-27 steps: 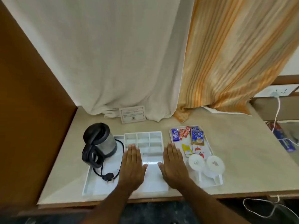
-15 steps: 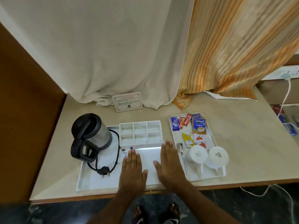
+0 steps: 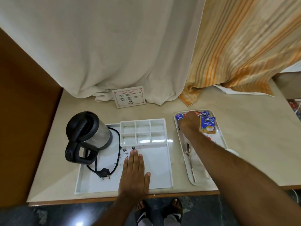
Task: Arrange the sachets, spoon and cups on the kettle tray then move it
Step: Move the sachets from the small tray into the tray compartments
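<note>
**R hand at the sachets, L hand flat on kettle tray**

I'm resting my left hand [image 3: 133,176] palm-down, fingers spread out flat, on the bare floor of the white kettle tray [image 3: 164,170], gripping nothing. Fingertips are lying just short of the six-cell divider box [image 3: 143,132] at the tray's far end; all its cells are sitting empty. Dark crumbs [image 3: 124,152] are lying near my fingertips. Electric kettle [image 3: 88,136] is sitting at the tray's far-left corner, w/ its black cord and plug [image 3: 104,172] looping over the tray floor.

My right hand [image 3: 189,123] is reaching over the small serving tray [image 3: 221,141] to the right, knuckles up, down among the sachets at the far end. Can't tell if it's gripping one – fingers are hidden under the hand. A blue sachet [image 3: 179,117] is poking out left of it, a Tetley Original sachet [image 3: 208,126] is lying just right of it, another Tetley sachet [image 3: 203,114] behind. Spoon [image 3: 189,160] is lying lengthwise along the small tray's left side. My forearm is covering most of the cups; only a white edge [image 3: 232,151] is showing.

Both trays are sitting side by side on the counter [image 3: 254,128], apart.
</note>
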A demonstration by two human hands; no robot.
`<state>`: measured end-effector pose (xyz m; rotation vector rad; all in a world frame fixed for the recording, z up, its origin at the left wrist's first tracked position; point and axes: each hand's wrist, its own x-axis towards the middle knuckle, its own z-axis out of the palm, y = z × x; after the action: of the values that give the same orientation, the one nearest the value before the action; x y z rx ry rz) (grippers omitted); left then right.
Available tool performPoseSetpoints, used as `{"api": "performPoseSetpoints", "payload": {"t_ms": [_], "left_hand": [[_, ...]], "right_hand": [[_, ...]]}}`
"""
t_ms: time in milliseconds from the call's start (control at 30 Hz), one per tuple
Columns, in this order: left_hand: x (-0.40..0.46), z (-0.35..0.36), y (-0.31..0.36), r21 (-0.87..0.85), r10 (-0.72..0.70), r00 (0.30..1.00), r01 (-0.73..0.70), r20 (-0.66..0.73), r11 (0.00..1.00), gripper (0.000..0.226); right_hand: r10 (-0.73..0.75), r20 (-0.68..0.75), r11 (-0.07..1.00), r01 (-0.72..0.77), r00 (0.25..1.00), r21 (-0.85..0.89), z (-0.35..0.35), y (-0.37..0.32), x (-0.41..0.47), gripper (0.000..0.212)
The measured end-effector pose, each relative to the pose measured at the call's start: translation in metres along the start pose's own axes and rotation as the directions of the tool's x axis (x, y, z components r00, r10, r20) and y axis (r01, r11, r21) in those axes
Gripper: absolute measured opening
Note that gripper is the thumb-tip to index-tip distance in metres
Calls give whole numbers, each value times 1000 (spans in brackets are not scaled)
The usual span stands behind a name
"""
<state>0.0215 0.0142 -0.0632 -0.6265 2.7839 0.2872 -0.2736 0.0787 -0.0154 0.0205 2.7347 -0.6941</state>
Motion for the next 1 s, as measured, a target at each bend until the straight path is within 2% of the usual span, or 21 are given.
{"api": "performPoseSetpoints", "payload": {"t_ms": [67, 167, 267, 333, 400, 500, 600, 667, 767, 867, 933, 1000], "left_hand": [[-1, -1, 0, -10, -3, 1000, 3, -1, 1000, 77], [0, -1, 0, -26, -2, 1000, 2, -10, 1000, 76], [0, -2, 1, -35, -6, 1000, 6, -4, 999, 77], [0, -2, 0, -38, -5, 1000, 4, -6, 999, 77], [-1, -3, -2, -44, -2, 1000, 1, -12, 999, 77], [-1, -5, 1, -61, 2, 1000, -3, -20, 998, 77], [0, -6, 1, -73, 0, 1000, -2, -25, 997, 77], [0, -4, 1, -74, 0, 1000, -3, -29, 997, 77], [1, -2, 0, -71, -8, 1000, 7, -24, 997, 77], [1, -2, 0, -66, -11, 1000, 10, -19, 998, 77], [1, -2, -1, -62, -8, 1000, 7, -15, 998, 78], [1, -1, -1, -48, 2, 1000, -3, -9, 999, 79]], "right_hand": [[32, 64, 999, -33, 997, 22, -2, -5, 5, 40], [34, 178, 954, -85, 983, 288, -17, -12, 6, 26], [45, 84, 881, -79, 995, 467, -31, -29, -13, 6], [-16, 105, 766, -56, 994, 640, -29, -51, -38, 17], [-133, 223, 673, -77, 966, 735, -15, -74, -65, 16], [-286, 349, 750, -18, 893, 661, 17, -99, -93, 23], [-414, 330, 866, 255, 848, 431, 44, -110, -106, 20], [-484, 295, 872, 426, 824, 240, 52, -111, -110, 17], [-535, 262, 841, 537, 804, 70, 56, -113, -111, 30], [-579, 210, 806, 592, 788, 0, 55, -110, -115, 55], [-531, 91, 847, 526, 842, 75, 44, -101, -112, 64], [-406, -66, 895, 412, 911, 174, 24, -83, -96, 56]]}}
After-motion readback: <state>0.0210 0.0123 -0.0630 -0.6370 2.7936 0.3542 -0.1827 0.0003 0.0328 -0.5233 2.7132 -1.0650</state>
